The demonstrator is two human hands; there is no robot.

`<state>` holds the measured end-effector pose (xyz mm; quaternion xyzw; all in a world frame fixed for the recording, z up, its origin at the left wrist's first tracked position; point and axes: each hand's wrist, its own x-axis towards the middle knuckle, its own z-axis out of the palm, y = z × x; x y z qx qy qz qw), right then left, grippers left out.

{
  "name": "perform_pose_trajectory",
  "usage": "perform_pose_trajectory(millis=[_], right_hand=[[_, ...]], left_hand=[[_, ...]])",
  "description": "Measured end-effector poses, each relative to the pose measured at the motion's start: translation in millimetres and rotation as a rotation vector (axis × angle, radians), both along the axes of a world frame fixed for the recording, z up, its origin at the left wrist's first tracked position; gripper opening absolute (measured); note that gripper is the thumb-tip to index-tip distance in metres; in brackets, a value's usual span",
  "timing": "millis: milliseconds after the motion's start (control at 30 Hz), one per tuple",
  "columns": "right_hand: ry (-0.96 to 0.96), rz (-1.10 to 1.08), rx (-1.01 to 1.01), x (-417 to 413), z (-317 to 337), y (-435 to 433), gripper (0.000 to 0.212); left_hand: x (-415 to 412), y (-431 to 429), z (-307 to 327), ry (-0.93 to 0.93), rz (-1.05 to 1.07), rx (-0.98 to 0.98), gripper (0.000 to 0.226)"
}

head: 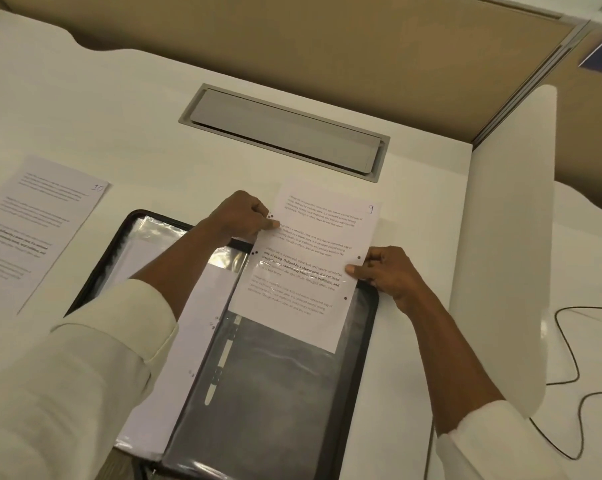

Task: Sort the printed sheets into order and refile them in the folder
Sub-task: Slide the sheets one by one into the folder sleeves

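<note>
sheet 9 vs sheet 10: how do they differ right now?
Grip: sheet 9 is pinched at its side edges by the left hand and the right hand, while sheet 10 lies untouched.
Place: sheet 9 lies partly over the open folder, and sheet 10 lies flat on the desk to the folder's left.
Label: handwritten 9 versus 10.
Shared: both are white, with printed paragraphs and a number in the top corner.

Left hand [244, 216] and right hand [386, 271] pinching, arms extended.
</note>
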<state>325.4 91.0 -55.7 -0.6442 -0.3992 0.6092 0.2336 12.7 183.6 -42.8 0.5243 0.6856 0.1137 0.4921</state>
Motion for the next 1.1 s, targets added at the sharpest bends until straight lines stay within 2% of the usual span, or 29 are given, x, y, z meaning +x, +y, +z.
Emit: perform_pose_trajectory(millis=[67,133,233,400,567,767,833,933,1033,1100], right_hand=[[0.010,-0.046,0.000,0,1,1,0.022],[0.014,-0.158,0.021,1,-1,5,0.026],[-0.014,-0.237,0.058,2,-2,9,0.028],[-0.024,-0.104,0.031,5,-2,4,0.029],[-0.046,0.072,0.003,8,4,2,0.036],[-0.027,-0.044,0.146,2,17,21,0.047],[-0.071,0.033,0.174,-2,21,37,0.047],[-0.232,0.318,0.178,-14,26,66,0.038],[-0.429,0.633,0.223,-34,24,90,0.029],[-0.482,0.746,0.238,-48,21,99,0.028]], left_hand=[[2,0,-3,0.021,0.028,0.040,0.023],[0,-3,-6,0.033,-0.027,-0.002,0.019],[-10,-7,-8,0.086,-0.122,-0.063,0.022],[-13,-8,-1,0.065,-0.089,-0.077,0.038],[-5,-9,-1,0.033,0.019,0.022,0.033],[-15,-26,-6,0.104,-0.090,0.018,0.029],[-17,-34,-4,0.125,-0.106,0.025,0.029],[-18,-48,0,0.116,-0.064,0.062,0.030],[-19,-70,-3,0.190,-0.006,0.217,0.036],[-20,-92,-5,0.328,-0.032,0.367,0.048]])
